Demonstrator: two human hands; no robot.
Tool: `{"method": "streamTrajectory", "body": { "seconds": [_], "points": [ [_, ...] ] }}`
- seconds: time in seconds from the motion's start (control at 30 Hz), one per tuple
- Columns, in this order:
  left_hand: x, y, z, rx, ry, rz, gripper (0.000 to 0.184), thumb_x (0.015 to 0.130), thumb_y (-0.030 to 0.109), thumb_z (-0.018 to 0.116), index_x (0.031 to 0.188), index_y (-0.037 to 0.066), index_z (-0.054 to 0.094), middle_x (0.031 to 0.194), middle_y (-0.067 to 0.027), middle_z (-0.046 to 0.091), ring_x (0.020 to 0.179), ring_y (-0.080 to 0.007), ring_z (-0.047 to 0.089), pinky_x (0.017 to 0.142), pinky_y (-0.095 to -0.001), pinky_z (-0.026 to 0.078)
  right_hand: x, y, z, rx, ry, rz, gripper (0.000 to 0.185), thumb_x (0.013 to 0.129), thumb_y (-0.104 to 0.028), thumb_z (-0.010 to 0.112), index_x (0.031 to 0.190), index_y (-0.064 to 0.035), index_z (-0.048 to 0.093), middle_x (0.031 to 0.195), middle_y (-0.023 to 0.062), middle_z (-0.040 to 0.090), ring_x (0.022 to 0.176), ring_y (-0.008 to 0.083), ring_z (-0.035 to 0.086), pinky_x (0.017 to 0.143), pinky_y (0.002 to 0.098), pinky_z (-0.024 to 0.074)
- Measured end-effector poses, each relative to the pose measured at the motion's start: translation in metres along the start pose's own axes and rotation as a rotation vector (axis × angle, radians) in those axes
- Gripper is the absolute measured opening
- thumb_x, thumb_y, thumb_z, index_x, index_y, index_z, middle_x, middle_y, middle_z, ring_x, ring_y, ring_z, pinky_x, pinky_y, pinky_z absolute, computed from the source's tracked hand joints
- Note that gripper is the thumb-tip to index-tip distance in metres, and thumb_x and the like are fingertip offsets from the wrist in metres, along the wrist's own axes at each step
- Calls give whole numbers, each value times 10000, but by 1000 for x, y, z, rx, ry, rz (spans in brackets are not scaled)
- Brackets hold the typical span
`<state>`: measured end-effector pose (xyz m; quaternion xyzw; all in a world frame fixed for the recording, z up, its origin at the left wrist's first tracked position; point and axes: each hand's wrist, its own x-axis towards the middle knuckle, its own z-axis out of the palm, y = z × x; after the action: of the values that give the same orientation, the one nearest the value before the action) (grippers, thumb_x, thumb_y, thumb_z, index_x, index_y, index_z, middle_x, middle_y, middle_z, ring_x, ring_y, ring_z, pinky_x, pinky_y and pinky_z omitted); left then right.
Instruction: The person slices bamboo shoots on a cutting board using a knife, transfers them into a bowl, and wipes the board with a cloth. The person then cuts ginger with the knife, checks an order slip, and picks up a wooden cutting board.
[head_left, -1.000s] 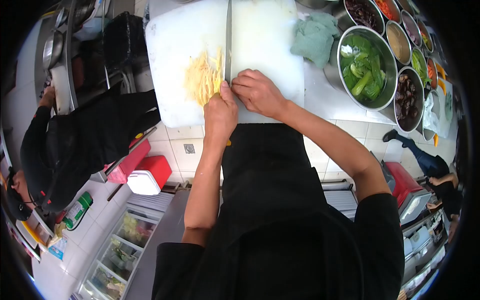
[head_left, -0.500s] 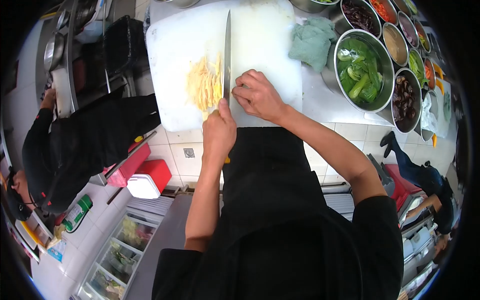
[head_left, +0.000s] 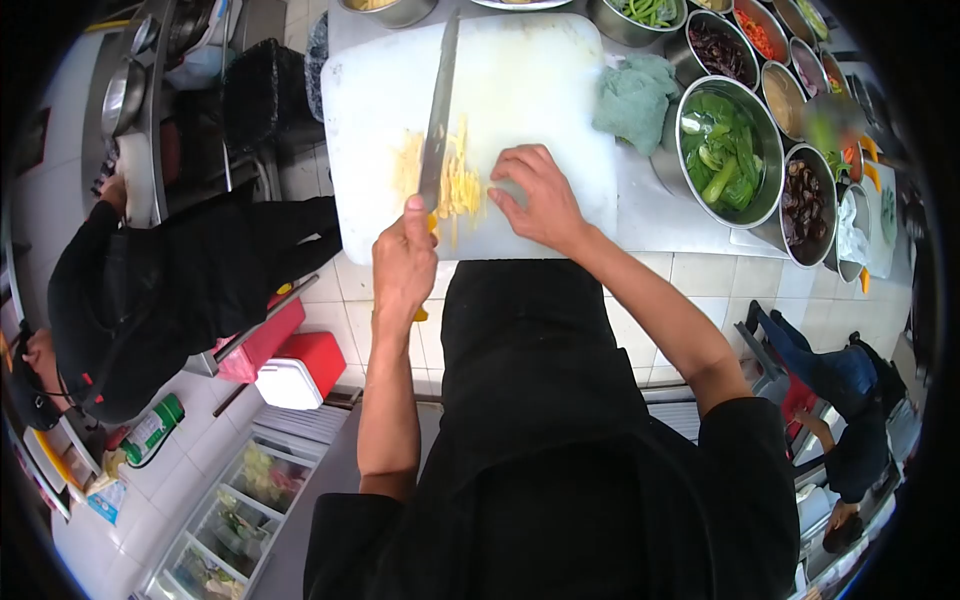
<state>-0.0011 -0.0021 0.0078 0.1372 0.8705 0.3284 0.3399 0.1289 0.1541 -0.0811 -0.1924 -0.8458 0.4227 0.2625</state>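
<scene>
My left hand (head_left: 405, 255) is closed around the yellow handle of a long kitchen knife (head_left: 441, 110). Its blade points away from me over a white cutting board (head_left: 520, 80), leaning slightly right at the tip. Thin pale-yellow strips (head_left: 460, 180) of a cut vegetable, whose kind I cannot tell, lie right of the blade; more of them show on its left, partly covered by the knife. Just right of the strips, my right hand (head_left: 540, 200) is held low over the board, fingers bent and thumb apart, with nothing visible in it.
A green cloth (head_left: 635, 100) lies at the board's right edge. Beyond it stand a metal pot of leafy greens (head_left: 735, 155), a bowl of dark brown pieces (head_left: 808, 200) and several bowls of cut vegetables. One co-worker (head_left: 170, 290) works at left; another person (head_left: 850, 400) is at right.
The knife and my left hand have shifted left, the blade crossing over the strips. My right hand has moved right, away from the blade, and its fingers have opened. The view has shifted slightly.
</scene>
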Motion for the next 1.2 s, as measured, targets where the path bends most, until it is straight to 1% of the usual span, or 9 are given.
{"method": "streamTrajectory", "body": {
  "seconds": [0.1, 0.13, 0.27, 0.4, 0.5, 0.53, 0.67, 0.93, 1.2],
  "points": [
    [2, -10, -27, 40, 48, 53, 752, 996, 650, 353, 684, -9, 534, 488, -17, 426, 378, -92, 412, 352, -273, 321, -13, -25, 6, -147, 19, -81, 405, 752, -270, 778, 1022, -38, 587, 1171, 144, 560, 1143, 364, 484, 990, 483, 388],
    [3, -15, -35, 52, 51, 64, 751, 999, 647, 351, 683, -9, 533, 483, -17, 425, 376, -92, 415, 354, -272, 320, -17, -28, 16, -151, -31, -51, 660, 709, -467, 799, 1139, -28, 556, 1288, 186, 492, 1232, 420, 414, 1044, 554, 317],
    [11, -34, -62, 98, 33, 113, 748, 1008, 632, 338, 683, -11, 539, 467, -22, 426, 372, -102, 426, 364, -282, 331, -20, -50, 50, -272, 8, -23, 1053, 617, -684, 784, 1376, -51, 420, 1468, 237, 329, 1330, 488, 308, 1091, 621, 246],
    [17, -51, -80, 122, 3, 172, 751, 1010, 628, 338, 688, -14, 558, 468, -32, 436, 370, -115, 436, 377, -299, 350, -9, -55, 67, -430, -39, 48, 1090, 576, -702, 792, 1383, -69, 422, 1485, 232, 297, 1366, 487, 254, 1119, 640, 192],
    [22, -60, -87, 104, -26, 172, 755, 1009, 630, 339, 689, -14, 569, 471, -35, 441, 366, -115, 433, 381, -304, 351, 3, -49, 68, -515, 49, 79, 1090, 576, -689, 802, 1382, -62, 422, 1467, 223, 322, 1365, 478, 256, 1115, 648, 188],
    [21, -56, -93, 169, -73, 86, 768, 1025, 570, 325, 826, -97, 648, 742, -271, 645, 741, -412, 651, 725, -471, 484, 7, -46, 68, -529, 79, 91, 1078, 580, -686, 800, 1377, -58, 435, 1462, 221, 333, 1363, 468, 266, 1118, 642, 187],
    [28, -61, -93, 162, -77, 204, 699, 1019, 541, 394, 852, -91, 640, 803, -333, 646, 822, -502, 635, 765, -511, 481, 18, -48, 63, -498, 103, 80, 1008, 628, -657, 792, 1354, -39, 463, 1437, 217, 371, 1348, 443, 298, 1123, 595, 218],
    [38, -58, -67, 128, -187, 357, 597, 976, 520, 515, 887, -66, 588, 767, -326, 648, 766, -502, 651, 705, -542, 506, 20, -88, 51, -337, 308, 70, 472, 740, -286, 842, 1078, -54, 608, 1126, 151, 586, 1129, 341, 510, 973, 425, 423],
    [31, -61, -43, 4, -186, 508, 486, 953, 430, 603, 927, -52, 544, 742, -285, 659, 723, -475, 656, 651, -525, 513, 38, -105, 31, -541, 97, -119, 275, 747, -185, 820, 911, -65, 635, 969, 97, 631, 977, 310, 556, 862, 404, 455]
  ]
}}
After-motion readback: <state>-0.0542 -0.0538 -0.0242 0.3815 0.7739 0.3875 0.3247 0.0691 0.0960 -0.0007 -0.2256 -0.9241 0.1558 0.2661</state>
